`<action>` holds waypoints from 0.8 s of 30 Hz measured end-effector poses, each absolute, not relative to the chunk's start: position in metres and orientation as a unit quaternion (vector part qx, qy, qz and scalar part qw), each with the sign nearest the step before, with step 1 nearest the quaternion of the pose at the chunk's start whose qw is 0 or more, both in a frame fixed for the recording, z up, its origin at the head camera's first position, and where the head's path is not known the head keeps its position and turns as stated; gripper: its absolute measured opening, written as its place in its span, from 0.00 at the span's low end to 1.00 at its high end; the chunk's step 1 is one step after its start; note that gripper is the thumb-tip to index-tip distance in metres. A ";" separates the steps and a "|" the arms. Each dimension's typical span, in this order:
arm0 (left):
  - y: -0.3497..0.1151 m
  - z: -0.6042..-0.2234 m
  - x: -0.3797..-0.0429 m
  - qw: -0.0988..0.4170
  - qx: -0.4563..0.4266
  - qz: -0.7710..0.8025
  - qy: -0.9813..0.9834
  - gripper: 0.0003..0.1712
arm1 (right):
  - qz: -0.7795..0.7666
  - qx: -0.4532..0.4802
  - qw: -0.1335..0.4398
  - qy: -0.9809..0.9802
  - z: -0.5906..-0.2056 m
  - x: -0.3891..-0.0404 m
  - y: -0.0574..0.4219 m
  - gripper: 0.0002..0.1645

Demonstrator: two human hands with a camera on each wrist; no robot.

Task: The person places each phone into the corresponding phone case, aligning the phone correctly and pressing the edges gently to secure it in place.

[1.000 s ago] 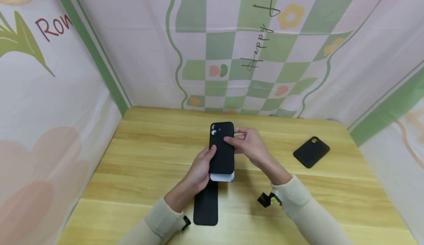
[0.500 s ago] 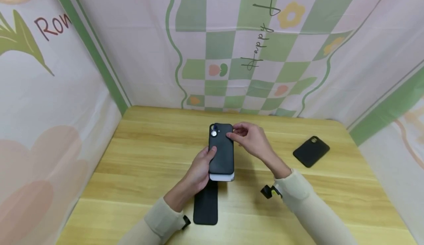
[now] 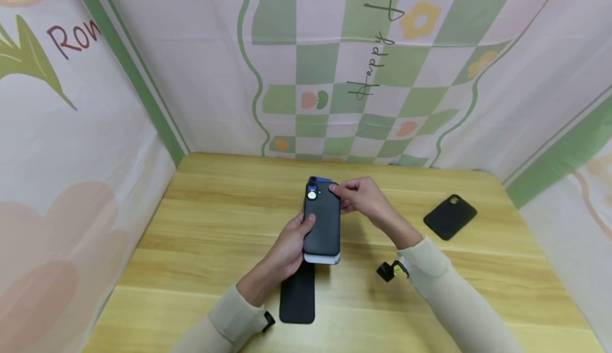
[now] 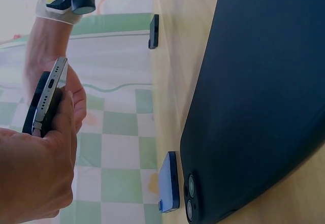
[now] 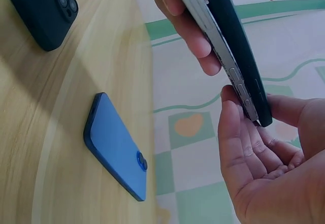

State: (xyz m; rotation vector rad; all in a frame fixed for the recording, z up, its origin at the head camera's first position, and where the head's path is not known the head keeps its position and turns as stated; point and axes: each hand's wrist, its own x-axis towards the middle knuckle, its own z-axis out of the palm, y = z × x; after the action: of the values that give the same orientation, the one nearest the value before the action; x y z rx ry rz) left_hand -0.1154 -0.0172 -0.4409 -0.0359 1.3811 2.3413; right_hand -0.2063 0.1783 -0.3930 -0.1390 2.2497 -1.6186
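My left hand (image 3: 289, 241) holds a silver phone (image 3: 321, 259) with a black phone case (image 3: 322, 225) laid over its back, the thumb across the case. The phone's pale lower end sticks out below the case. In the right wrist view, the case (image 5: 241, 51) lies along the phone's button side (image 5: 231, 69), a little askew to it. My right hand (image 3: 365, 199) pinches the upper right corner, thumb on the case and fingers behind. Under the left hand, a phone in a black case (image 3: 297, 297) lies on the wooden table (image 3: 220, 225).
A blue phone (image 5: 117, 150) lies on the table behind the held phone, mostly hidden in the head view. Another black phone case (image 3: 449, 216) lies at the right. Patterned cloth (image 3: 373, 66) hangs along the table's back edge.
The right fingers have shifted up to the case's top corner. Phone and case have come slightly toward me, exposing some blue behind their top edge. The pale strip at the bottom is a bit narrower.
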 end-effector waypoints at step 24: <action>-0.026 -0.436 -0.111 0.246 0.018 0.843 0.479 0.30 | -0.612 -0.044 0.203 0.763 -0.394 -0.202 0.180 0.16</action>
State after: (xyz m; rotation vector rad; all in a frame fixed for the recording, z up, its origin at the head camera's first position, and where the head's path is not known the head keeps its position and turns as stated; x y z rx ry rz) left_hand -0.1111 -0.0262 -0.4359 0.0492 1.3063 2.2998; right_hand -0.2020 0.1799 -0.3941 -0.1229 2.1281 -1.7088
